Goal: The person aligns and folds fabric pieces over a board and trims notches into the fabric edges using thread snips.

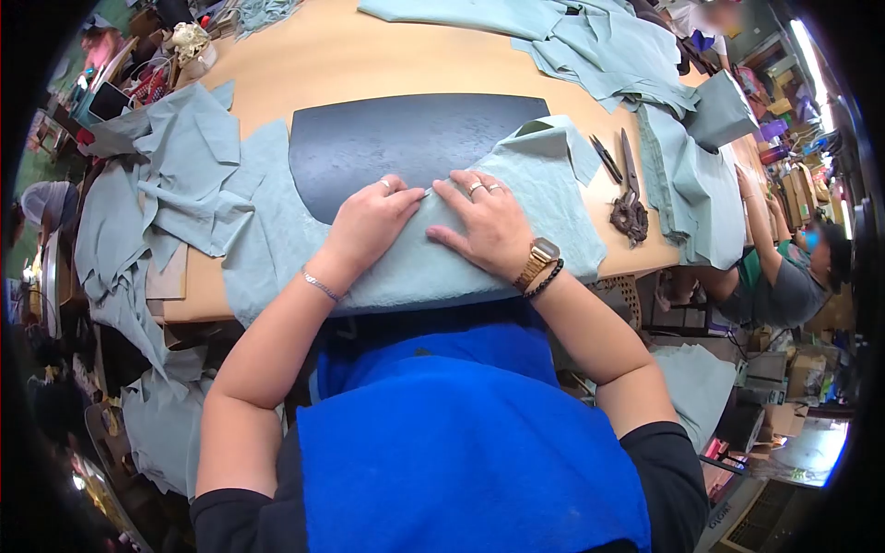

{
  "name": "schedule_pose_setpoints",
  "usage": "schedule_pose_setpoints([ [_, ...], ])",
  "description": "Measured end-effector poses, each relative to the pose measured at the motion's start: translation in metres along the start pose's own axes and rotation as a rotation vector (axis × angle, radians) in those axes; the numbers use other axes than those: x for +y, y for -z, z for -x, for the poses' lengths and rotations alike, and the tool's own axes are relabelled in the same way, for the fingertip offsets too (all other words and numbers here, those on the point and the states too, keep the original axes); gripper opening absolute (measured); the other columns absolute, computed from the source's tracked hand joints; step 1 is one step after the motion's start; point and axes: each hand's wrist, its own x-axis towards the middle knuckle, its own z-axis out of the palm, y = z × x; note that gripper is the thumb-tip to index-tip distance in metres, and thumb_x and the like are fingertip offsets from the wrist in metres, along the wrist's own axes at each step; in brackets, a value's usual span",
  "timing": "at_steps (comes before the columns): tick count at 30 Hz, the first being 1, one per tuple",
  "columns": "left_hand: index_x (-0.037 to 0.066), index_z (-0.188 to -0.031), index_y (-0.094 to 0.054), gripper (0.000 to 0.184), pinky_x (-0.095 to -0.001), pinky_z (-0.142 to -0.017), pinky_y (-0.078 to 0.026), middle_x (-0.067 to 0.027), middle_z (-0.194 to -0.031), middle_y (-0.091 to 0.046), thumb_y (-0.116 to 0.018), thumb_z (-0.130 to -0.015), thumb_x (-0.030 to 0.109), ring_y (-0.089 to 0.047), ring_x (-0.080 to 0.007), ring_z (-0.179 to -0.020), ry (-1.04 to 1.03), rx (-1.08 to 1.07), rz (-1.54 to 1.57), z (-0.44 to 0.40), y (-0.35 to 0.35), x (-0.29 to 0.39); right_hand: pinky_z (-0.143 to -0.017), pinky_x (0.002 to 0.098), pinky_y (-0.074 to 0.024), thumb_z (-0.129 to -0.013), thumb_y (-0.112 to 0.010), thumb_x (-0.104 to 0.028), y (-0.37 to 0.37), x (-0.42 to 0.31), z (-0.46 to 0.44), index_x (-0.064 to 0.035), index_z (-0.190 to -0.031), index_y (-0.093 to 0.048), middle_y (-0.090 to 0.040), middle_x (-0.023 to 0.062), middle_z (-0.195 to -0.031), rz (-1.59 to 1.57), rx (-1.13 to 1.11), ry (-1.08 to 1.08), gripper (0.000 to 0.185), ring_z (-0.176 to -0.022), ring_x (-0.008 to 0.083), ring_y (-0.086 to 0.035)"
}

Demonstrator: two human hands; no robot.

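Note:
A pale green sheet [498, 267], which looks like thin leather, lies over the lower part of a dark grey curved panel [406, 134]. At the sheet's edge, the fingertips of my left hand [369, 221] are curled and pressed together on the material. My right hand [489, 221] rests on the sheet close beside it, fingers stretched out and thumb apart. The sheet's right end is folded back near the panel's right corner. Scissors [630, 184] with dark wrapped handles lie to the right, next to a slim black tool [606, 159].
Crumpled green pieces [189, 166] hang over the table's left edge. More green sheets [590, 51] lie at the back, and a stack [701, 184] drapes over the right side. A co-worker [784, 276] is at the far right. The tan table [277, 60] extends behind the panel.

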Motion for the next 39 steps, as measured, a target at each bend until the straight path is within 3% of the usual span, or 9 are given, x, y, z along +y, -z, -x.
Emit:
schedule_pose_setpoints([
  [7,0.008,-0.101,-0.073,0.015,-0.0345,-0.065,-0.054,-0.0082,-0.088,-0.065,-0.069,-0.087,0.009,-0.065,-0.0243,-0.071,-0.003,-0.051,0.037,0.031,0.035,-0.007,-0.106,0.0543,-0.0385,-0.088,-0.064,-0.054,0.004,-0.001,-0.001,-0.0141,-0.137,-0.054,-0.052,0.0241,-0.136,-0.012,-0.116,-0.034,0.064,-0.129,0.0422,-0.047],
  [13,0.006,-0.102,-0.073,0.016,-0.0352,-0.065,-0.054,-0.0087,-0.088,-0.064,-0.068,-0.087,0.006,-0.063,-0.0246,-0.070,-0.045,-0.041,-0.031,0.037,0.040,-0.006,-0.101,0.0724,-0.0326,-0.080,-0.054,-0.078,0.023,-0.038,-0.006,-0.0334,-0.145,-0.046,-0.036,0.0289,-0.148,0.114,-0.347,-0.132,0.080,-0.139,0.0504,-0.033],
  [16,0.006,-0.103,-0.073,0.017,-0.0355,-0.065,-0.053,-0.0089,-0.088,-0.063,-0.068,-0.087,0.005,-0.063,-0.0247,-0.071,-0.057,-0.045,-0.050,0.039,0.039,-0.007,-0.103,0.0733,-0.0259,-0.076,-0.046,-0.086,0.023,-0.036,-0.004,-0.0313,-0.146,-0.045,-0.039,0.0268,-0.149,0.165,-0.359,-0.139,0.088,-0.142,0.0459,-0.031],
  [19,0.006,-0.103,-0.072,0.017,-0.0359,-0.065,-0.053,-0.0094,-0.088,-0.063,-0.068,-0.086,0.005,-0.063,-0.0251,-0.072,-0.048,-0.041,-0.054,0.041,0.038,-0.008,-0.103,0.0725,-0.0260,-0.078,-0.049,-0.082,0.020,-0.016,0.000,-0.0226,-0.142,-0.051,-0.046,0.0241,-0.144,0.253,-0.223,-0.181,0.087,-0.140,0.0405,-0.036],
  [22,0.006,-0.103,-0.072,0.017,-0.0361,-0.066,-0.054,-0.0097,-0.088,-0.063,-0.068,-0.086,0.006,-0.064,-0.0258,-0.073,-0.045,-0.041,-0.056,0.041,0.038,-0.010,-0.104,0.0606,-0.0355,-0.082,-0.058,-0.070,0.019,-0.011,-0.007,-0.0127,-0.132,-0.060,-0.054,0.0211,-0.136,0.250,-0.108,-0.129,0.076,-0.130,0.0380,-0.049],
  [23,0.006,-0.103,-0.073,0.017,-0.0361,-0.066,-0.054,-0.0097,-0.088,-0.063,-0.068,-0.086,0.006,-0.064,-0.0261,-0.073,-0.047,-0.042,-0.051,0.040,0.039,-0.009,-0.096,0.0498,-0.0441,-0.083,-0.065,-0.061,0.014,-0.015,-0.009,-0.0066,-0.122,-0.065,-0.060,0.0179,-0.127,0.084,0.014,-0.022,0.066,-0.116,0.0346,-0.057],
  [27,0.007,-0.101,-0.073,0.017,-0.0369,-0.066,-0.053,-0.0089,-0.088,-0.063,-0.069,-0.084,0.007,-0.064,-0.0264,-0.074,-0.059,-0.043,-0.026,0.042,0.041,-0.016,-0.086,0.0440,-0.0490,-0.082,-0.069,-0.052,-0.001,-0.041,-0.010,-0.0047,-0.124,-0.062,-0.061,0.0163,-0.120,-0.043,-0.043,0.054,0.064,-0.107,0.0326,-0.059],
  [37,0.011,-0.104,-0.071,0.021,-0.0337,-0.077,-0.045,-0.0035,-0.090,-0.064,-0.069,-0.083,0.009,-0.061,-0.0203,-0.081,-0.130,-0.117,-0.129,0.055,0.060,-0.023,-0.094,0.0593,-0.0423,-0.075,-0.055,-0.079,0.010,-0.066,-0.013,-0.0249,-0.142,-0.051,-0.051,0.0226,-0.134,0.083,-0.280,-0.004,0.086,-0.122,0.0393,-0.050],
  [39,0.011,-0.104,-0.071,0.021,-0.0340,-0.078,-0.046,-0.0041,-0.090,-0.064,-0.069,-0.083,0.009,-0.061,-0.0211,-0.081,-0.116,-0.123,-0.127,0.055,0.062,-0.022,-0.096,0.0561,-0.0428,-0.076,-0.057,-0.077,0.010,-0.065,-0.010,-0.0232,-0.142,-0.050,-0.050,0.0231,-0.133,0.125,-0.227,0.038,0.086,-0.123,0.0402,-0.050],
])
